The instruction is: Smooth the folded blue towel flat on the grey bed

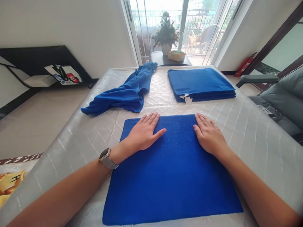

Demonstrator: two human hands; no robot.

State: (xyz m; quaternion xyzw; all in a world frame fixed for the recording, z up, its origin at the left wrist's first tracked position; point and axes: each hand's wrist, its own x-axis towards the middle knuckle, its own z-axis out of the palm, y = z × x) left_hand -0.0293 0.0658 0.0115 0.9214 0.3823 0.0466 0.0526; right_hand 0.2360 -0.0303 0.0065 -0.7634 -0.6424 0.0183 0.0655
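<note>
A blue towel [172,176] lies spread flat in front of me on the quilted silver cover [71,151]. My left hand [145,130] rests flat on its far left part, fingers stretched to the far edge and thumb apart. Palm down, my right hand [209,132] lies at the far right corner of the towel, its fingers extended. Neither hand grips anything. Beyond them at the right is a neat stack of folded blue towels [201,82] with white tags at its front corner. Another blue towel [125,91] lies crumpled at the far left.
Past the far edge, a small dark table [158,58] holds a potted plant [166,34] and a yellow packet [176,55] before a glass door. A grey armchair [284,97] stands at the right, with a fire extinguisher [245,65] behind. A black shelf [47,56] is at the left.
</note>
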